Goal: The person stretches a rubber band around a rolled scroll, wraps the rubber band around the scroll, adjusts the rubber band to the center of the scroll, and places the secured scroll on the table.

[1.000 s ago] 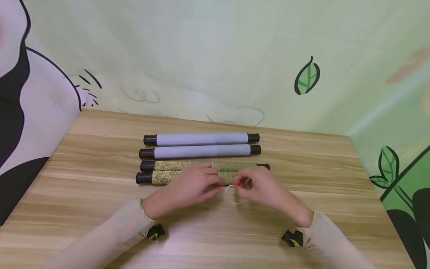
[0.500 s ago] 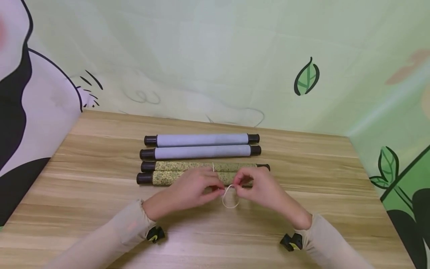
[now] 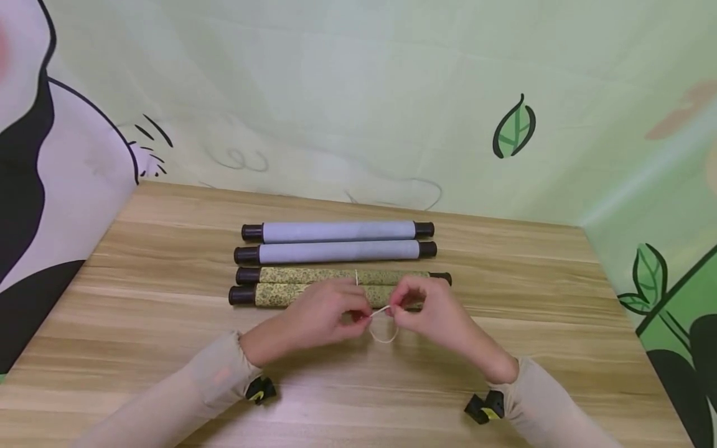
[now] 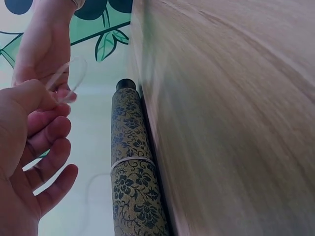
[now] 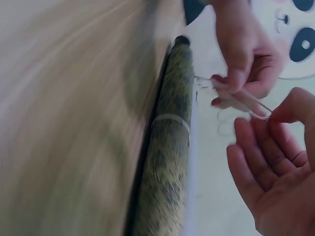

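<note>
Two floral-patterned scrolls with black end knobs, the nearer scroll (image 3: 271,295) and the farther scroll (image 3: 297,275), lie side by side on the table. Just above the nearer one, my left hand (image 3: 325,314) pinches a thin white cord (image 3: 383,341) between thumb and finger. Opposite it, my right hand (image 3: 434,311) pinches the same cord, which hangs in a small loop below both hands. In the left wrist view a band of cord (image 4: 132,159) wraps around a rolled scroll (image 4: 129,123). My remaining left fingers are loosely bent there.
Behind the patterned pair, two pale blue scrolls, a front one (image 3: 336,252) and a back one (image 3: 336,231), lie roughly parallel. The wooden table (image 3: 358,398) ends at a printed cloth backdrop (image 3: 347,93). Small black devices sit at both wrists, including one on the right (image 3: 484,407).
The cord between my hands went from a partial curve to a full hanging loop, then a straight stretch pulled between the fingertips with the loop below. The scrolls stay put.
</note>
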Motion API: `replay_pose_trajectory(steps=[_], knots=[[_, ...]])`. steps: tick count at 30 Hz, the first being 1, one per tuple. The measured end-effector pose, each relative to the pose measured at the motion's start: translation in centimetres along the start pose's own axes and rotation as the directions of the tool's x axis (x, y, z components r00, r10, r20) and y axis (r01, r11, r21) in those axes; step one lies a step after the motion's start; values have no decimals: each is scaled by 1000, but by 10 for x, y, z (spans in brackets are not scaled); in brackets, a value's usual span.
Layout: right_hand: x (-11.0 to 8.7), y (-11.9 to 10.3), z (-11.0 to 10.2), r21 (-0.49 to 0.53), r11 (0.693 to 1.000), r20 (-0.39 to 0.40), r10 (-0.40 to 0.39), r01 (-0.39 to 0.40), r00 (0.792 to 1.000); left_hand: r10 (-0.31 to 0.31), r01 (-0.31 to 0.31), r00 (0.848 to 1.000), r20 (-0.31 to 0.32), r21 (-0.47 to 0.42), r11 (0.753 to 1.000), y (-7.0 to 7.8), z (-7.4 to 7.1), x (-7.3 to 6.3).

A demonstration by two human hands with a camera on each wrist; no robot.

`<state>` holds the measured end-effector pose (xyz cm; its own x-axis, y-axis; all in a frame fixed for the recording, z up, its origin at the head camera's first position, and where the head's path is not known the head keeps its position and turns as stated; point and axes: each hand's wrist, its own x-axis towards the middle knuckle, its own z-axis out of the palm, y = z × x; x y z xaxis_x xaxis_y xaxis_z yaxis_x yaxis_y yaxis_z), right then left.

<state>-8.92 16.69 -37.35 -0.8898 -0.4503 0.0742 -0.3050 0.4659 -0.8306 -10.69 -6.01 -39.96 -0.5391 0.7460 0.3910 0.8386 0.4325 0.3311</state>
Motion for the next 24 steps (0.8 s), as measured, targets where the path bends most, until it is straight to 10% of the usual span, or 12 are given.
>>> replay_pose_trajectory(steps=[3,7,12,16,20,24], knots=[[0,3,4,236,971,53,29,-40,998,-5,5,1000,12,12,1000,-2,1,0],[-2,5,11,533,836,203,21,-129,979,-52,52,998,34,26,998,-5,2,1],[-8,6,14,602,665,481,138,-441,866,-127,134,989,-79,86,987,-10,-2,1],[-11,7,12,496,685,556,222,-534,801,-103,135,951,-290,96,986,-13,-8,2],[-8,5,12,343,782,523,302,-521,797,-41,27,913,-407,-40,999,-9,-11,6],[-2,3,8,236,835,468,350,-496,811,110,-178,912,-395,-140,974,1,-7,8]])
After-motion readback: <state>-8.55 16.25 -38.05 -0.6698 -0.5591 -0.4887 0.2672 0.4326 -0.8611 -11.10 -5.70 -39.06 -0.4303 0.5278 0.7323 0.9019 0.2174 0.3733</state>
